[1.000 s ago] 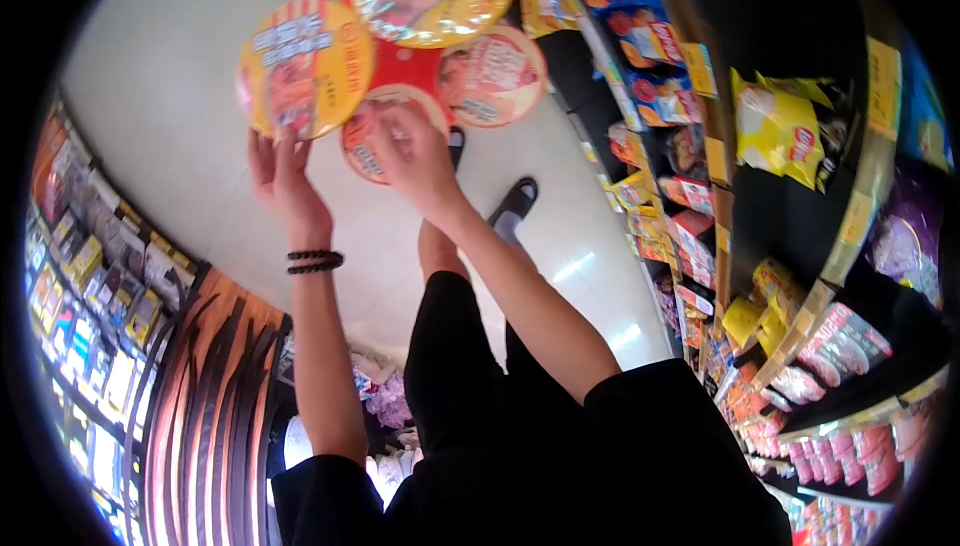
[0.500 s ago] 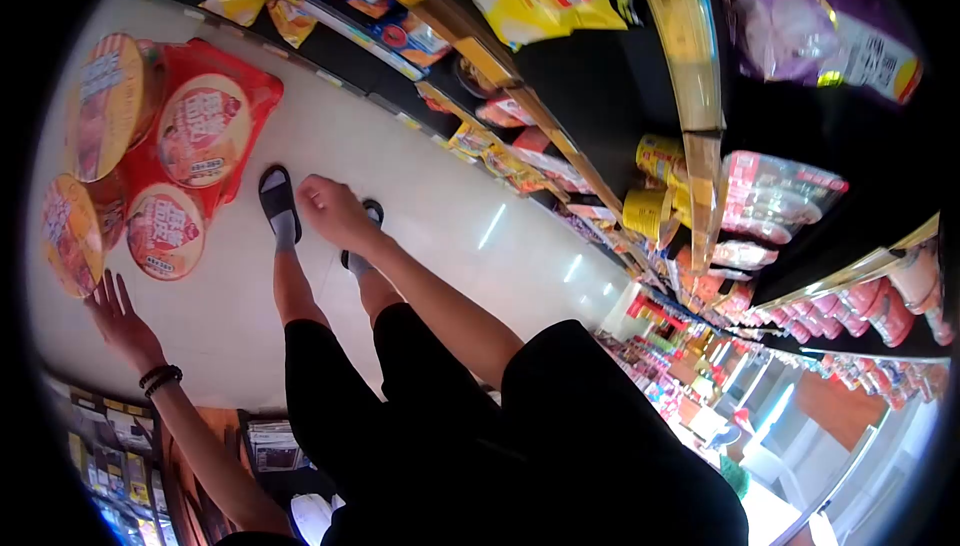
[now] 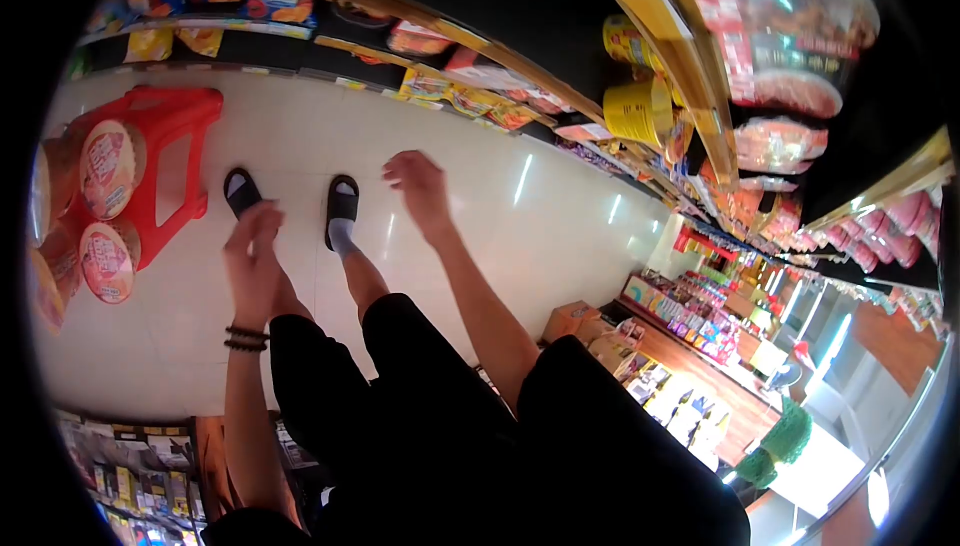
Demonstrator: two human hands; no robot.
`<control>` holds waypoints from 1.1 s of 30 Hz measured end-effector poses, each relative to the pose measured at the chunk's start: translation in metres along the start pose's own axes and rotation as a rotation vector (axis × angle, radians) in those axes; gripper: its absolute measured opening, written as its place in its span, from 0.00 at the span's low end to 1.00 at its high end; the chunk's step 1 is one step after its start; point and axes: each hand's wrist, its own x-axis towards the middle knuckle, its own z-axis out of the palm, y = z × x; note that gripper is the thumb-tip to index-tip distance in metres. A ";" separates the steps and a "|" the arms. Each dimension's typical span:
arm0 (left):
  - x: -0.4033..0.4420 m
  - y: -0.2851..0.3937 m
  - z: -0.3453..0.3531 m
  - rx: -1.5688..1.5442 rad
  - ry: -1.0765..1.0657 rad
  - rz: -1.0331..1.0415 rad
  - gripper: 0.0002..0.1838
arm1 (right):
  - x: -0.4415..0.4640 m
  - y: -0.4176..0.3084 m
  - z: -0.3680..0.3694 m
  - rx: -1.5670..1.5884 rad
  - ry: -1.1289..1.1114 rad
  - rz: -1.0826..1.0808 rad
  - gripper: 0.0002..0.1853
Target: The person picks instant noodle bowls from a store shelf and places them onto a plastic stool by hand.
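Note:
My left hand [image 3: 254, 254], with a dark beaded bracelet at the wrist, is in front of my legs, its fingers loosely bent and apart and nothing in it. To its right, my right hand [image 3: 418, 190] hovers over the floor, fingers slightly spread and holding nothing. On the left stands a red plastic stool [image 3: 178, 161] that bears several round instant-noodle tubs, among them a pink-lidded upper one [image 3: 108, 170] and a pink-lidded lower one [image 3: 107, 263]. Neither hand touches the tubs.
Shelves with snack bags [image 3: 280, 8] and yellow cups [image 3: 637, 112] run along the top and right. A wooden counter [image 3: 690, 376] and cardboard boxes [image 3: 572, 322] stand at the lower right. More goods [image 3: 140, 481] show at the lower left. My feet wear dark sandals [image 3: 341, 214].
The view has turned right, so the stool and tubs lie farther left. My left hand has come away from the tubs towards my legs. My right hand has left them too and its fingers have opened.

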 end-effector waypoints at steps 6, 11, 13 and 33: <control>0.021 0.053 0.141 0.098 -0.299 0.306 0.09 | 0.002 -0.025 -0.190 0.349 0.729 -0.193 0.18; 0.038 0.082 0.257 0.037 -0.444 0.390 0.11 | 0.021 -0.057 -0.320 0.682 0.821 0.011 0.51; 0.051 0.096 0.298 0.089 -0.437 0.481 0.14 | 0.029 -0.067 -0.341 0.773 0.770 0.019 0.54; 0.034 0.169 0.433 -0.475 -0.516 0.195 0.35 | -0.012 -0.068 -0.324 0.980 0.547 -0.085 0.30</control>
